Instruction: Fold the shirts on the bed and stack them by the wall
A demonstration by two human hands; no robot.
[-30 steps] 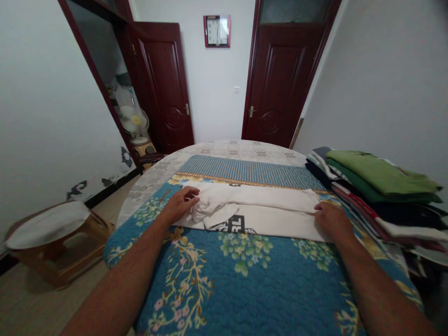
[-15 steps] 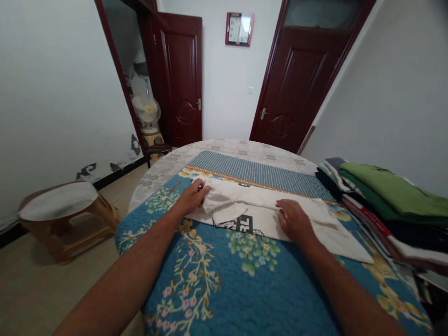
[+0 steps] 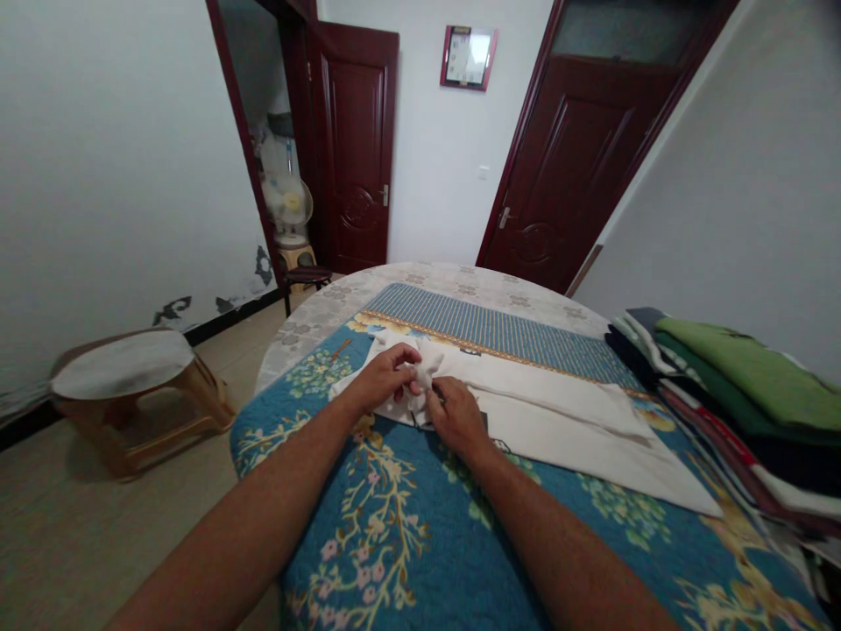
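Note:
A white shirt (image 3: 565,421) with a dark print lies in a long folded strip across a blue floral quilted cloth (image 3: 407,535). At the shirt's left part, my left hand (image 3: 387,379) pinches a bunched bit of its fabric between bent fingers. Close beside it on the right, my right hand (image 3: 458,414) is closed on the same bunched fabric. The two hands almost meet there, and my right hand and forearm hide most of the print. Further right, the shirt spreads flat towards its far end.
A pile of folded clothes (image 3: 742,386) stands at the table's right, green on top. The round table (image 3: 315,307) has a pale patterned cover. A stool (image 3: 124,377) stands on the floor at left. Behind are two dark red doors (image 3: 355,140) and a fan (image 3: 289,206).
My right hand has moved left along the shirt to join my left hand. The fabric between them is now gathered up. The view has shifted slightly to the left.

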